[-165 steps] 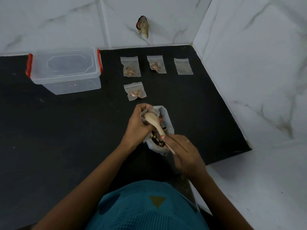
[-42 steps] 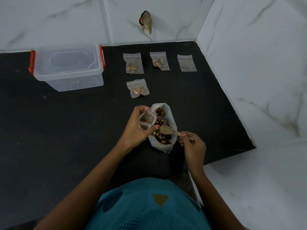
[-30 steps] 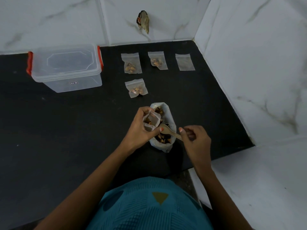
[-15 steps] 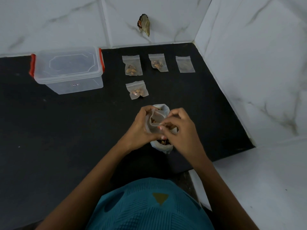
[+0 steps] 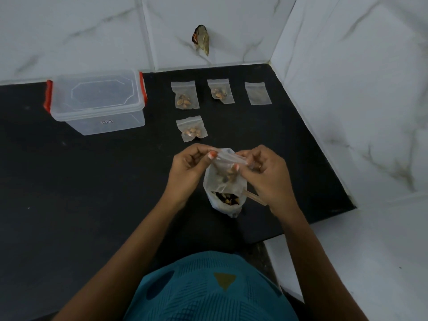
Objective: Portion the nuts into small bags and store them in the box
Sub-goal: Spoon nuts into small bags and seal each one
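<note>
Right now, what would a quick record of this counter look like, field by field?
left hand: pinches the top edge of the small bag
right hand: pinches the same edge
small bag: few nuts inside, held over the big nut bag
spoon: handle sticks out of the big nut bag
filled bags: three, flat on the counter
empty bag: one, far right
box: clear, lid on, far left
</note>
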The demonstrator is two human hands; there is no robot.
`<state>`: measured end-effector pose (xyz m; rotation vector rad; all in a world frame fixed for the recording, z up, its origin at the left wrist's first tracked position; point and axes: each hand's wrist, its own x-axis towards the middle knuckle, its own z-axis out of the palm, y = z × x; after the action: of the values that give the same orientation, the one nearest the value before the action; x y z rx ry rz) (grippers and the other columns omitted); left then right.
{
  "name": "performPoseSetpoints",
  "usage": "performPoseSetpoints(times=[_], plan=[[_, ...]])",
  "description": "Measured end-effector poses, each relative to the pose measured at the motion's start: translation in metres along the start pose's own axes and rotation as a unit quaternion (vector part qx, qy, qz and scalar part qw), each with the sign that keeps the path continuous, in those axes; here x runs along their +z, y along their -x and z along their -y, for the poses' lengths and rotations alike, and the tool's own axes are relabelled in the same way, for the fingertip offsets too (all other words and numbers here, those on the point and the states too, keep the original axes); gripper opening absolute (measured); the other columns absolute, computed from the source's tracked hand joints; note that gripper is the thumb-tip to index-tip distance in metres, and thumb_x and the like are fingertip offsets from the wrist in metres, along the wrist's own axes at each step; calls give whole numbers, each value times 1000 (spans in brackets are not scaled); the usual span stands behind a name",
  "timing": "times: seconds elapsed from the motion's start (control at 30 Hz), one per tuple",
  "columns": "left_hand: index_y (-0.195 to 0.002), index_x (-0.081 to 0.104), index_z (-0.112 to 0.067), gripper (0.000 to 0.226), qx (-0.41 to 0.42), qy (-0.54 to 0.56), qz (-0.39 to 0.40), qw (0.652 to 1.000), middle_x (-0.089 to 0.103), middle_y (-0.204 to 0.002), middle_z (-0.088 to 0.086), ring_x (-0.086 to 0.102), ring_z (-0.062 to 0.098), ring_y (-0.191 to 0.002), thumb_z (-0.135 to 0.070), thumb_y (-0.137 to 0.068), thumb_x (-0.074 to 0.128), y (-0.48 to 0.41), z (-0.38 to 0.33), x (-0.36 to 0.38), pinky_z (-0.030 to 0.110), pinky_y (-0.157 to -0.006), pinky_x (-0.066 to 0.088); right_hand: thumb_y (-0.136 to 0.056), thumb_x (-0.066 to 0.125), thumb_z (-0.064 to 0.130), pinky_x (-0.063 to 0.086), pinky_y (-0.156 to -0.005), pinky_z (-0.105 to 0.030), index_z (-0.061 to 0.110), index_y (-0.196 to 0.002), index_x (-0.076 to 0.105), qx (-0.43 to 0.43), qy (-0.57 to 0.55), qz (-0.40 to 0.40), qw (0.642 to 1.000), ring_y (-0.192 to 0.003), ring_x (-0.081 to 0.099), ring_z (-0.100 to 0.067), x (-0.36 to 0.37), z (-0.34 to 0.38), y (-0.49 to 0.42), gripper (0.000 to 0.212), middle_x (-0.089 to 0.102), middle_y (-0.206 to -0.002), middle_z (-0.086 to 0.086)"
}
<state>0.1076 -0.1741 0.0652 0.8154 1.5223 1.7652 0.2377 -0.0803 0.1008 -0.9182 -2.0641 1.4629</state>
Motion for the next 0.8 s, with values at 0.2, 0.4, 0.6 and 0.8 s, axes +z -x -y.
performPoseSetpoints(times=[0.2, 0.4, 0.6, 0.8], plan=[[-88, 63, -14, 17, 6, -16, -22, 1000, 66, -88, -3, 64, 1, -84, -2, -89, 52, 0, -5, 7, 16, -75, 50, -83, 60, -1, 54, -70, -24, 21, -81, 53, 83, -64, -1, 995, -78, 64, -8, -2, 4, -4, 23, 64, -82, 3], [-89, 64, -16, 17, -9, -16, -46, 999, 67, -89, -1, 65, 3, -84, -3, -89, 53, 1, -3, 7, 16, -75, 50, -82, 61, -4, 54, -73, -28, 24, -87, 58, 65, -55, -21, 996, -78, 65, -10, 0, 4, -3, 28, 67, -75, 9], [-91, 62, -15, 17, -21, 5, -35, 999, 65, -88, -1, 63, 0, -81, -3, -91, 50, 2, -8, 10, 13, -70, 49, -81, 63, -1, 53, -71, -16, 19, -97, 58, 70, -89, -46, 993, -80, 65, 0, 0, 2, -2, 26, 65, -88, 7], [-100, 56, -23, 24, -46, 38, 15, 998, 61, -95, -6, 62, -1, -88, -21, -76, 59, 3, -19, 10, 18, -78, 52, -80, 64, 3, 50, -66, -11, 13, -91, 65, 97, -147, -66, 982, -80, 65, 2, -2, 1, -2, 15, 68, -87, 5]])
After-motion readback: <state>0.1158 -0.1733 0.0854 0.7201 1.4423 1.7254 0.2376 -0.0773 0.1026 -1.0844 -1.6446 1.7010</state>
